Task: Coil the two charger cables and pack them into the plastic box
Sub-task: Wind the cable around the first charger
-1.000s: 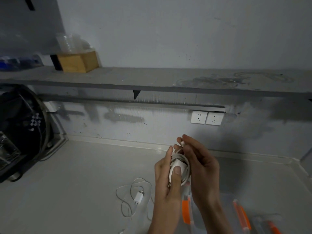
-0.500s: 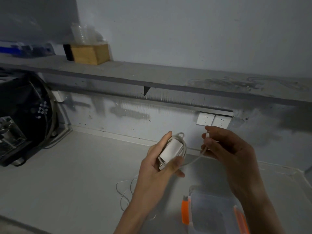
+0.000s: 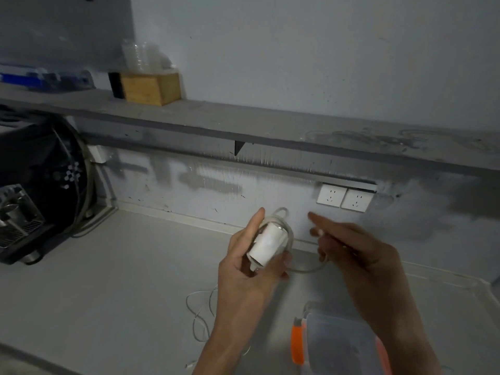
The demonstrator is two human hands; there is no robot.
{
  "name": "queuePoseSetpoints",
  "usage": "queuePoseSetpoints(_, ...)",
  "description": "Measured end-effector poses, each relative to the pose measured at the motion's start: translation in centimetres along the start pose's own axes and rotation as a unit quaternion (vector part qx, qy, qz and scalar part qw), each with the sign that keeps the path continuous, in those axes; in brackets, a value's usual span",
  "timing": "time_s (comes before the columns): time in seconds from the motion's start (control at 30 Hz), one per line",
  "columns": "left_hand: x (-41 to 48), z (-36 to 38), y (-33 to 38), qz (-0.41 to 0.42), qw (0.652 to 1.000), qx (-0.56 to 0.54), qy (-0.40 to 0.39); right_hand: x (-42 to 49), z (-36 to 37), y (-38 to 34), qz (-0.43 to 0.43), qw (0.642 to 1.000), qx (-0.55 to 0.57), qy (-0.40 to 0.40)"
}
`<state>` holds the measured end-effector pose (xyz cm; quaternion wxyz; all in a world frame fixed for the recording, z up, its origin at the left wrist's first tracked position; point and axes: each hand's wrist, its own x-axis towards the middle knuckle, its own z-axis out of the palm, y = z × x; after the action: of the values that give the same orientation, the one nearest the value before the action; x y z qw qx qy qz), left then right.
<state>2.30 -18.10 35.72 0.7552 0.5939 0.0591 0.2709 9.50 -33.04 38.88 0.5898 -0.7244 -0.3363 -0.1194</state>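
Nearest, the plastic box (image 3: 338, 345) sat on the desk (image 3: 108, 266) under the right forearm, with the loose second cable (image 3: 201, 315) to its left. Above, the left hand (image 3: 249, 274) gripped the white charger (image 3: 267, 243), which was wrapped in its cable (image 3: 305, 270). The right hand (image 3: 359, 255) pinched that cable's free end. Wall sockets (image 3: 343, 198) lay beyond.

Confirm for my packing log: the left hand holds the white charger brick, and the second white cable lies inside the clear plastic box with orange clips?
No. The head view shows the second white cable lying loose on the grey counter, left of the clear plastic box with orange clips, not inside it. The left hand does hold the white charger brick.
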Motion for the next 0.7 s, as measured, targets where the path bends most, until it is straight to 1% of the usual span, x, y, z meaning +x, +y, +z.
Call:
queuePoseSetpoints(0.07,0.3,-0.5,0.4,-0.043,0.997,-0.066,0.012,0.0,0.6,0.1,0.062,0.997,0.042,-0.006)
queuePoseSetpoints(0.13,0.5,-0.7,0.5,-0.079,0.987,-0.143,0.003,0.0,1.5,0.3,0.089,0.995,0.050,-0.002)
queuePoseSetpoints(0.2,0.6,-0.8,0.5,-0.090,0.981,-0.170,-0.012,-0.1,2.3,0.3,0.097,0.993,0.057,-0.021)
queuePoseSetpoints(0.27,0.6,-1.0,0.5,-0.086,0.981,-0.171,-0.018,-0.4,2.8,0.4,0.108,0.987,0.111,-0.032)
queuePoseSetpoints(0.4,0.9,-1.1,0.5,-0.067,0.989,-0.132,-0.017,-1.2,4.1,1.2,0.208,0.943,0.253,-0.056)
queuePoseSetpoints(0.5,0.8,-1.1,0.4,-0.063,0.996,-0.061,-0.025,-1.2,4.6,2.1,0.271,0.904,0.329,-0.007)
queuePoseSetpoints(0.53,0.7,-1.0,0.3,-0.060,0.997,-0.034,-0.023,-1.2,4.7,2.2,0.277,0.903,0.330,0.011)
queuePoseSetpoints(0.6,0.5,-1.1,-0.1,-0.049,0.999,0.007,-0.009,-1.5,4.9,2.4,0.272,0.913,0.301,0.041)
queuePoseSetpoints(0.7,0.5,-0.8,-0.7,-0.034,0.999,0.037,0.012,-2.3,5.7,2.7,0.268,0.928,0.249,0.074)
